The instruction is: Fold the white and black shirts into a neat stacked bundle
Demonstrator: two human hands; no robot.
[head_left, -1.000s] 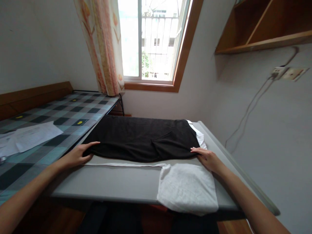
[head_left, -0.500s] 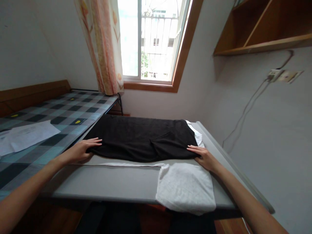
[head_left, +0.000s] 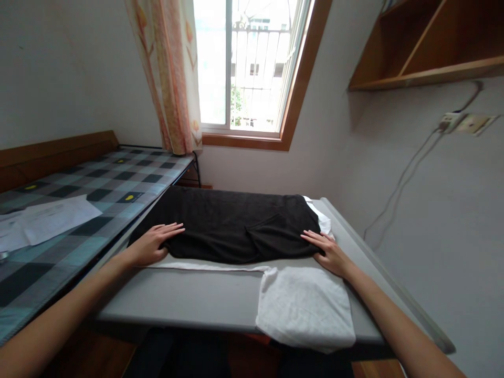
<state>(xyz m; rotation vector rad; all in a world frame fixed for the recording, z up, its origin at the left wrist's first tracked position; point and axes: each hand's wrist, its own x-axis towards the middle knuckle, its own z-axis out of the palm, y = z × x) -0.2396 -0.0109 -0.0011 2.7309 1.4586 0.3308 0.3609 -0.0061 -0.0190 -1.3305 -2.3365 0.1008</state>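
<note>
Black cloth on grey tabletop: left hand at its eight o'clock, right hand at four, both resting, fingers outstretched; white cloth, five o'clock.

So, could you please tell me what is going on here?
A person's left hand and right hand rest with fingers outstretched on a dark cloth, near its two closest corners. The cloth lies broad and slightly creased across a grey tabletop. Nearer the person, beside the right forearm, a white cloth droops over the front edge.
</note>
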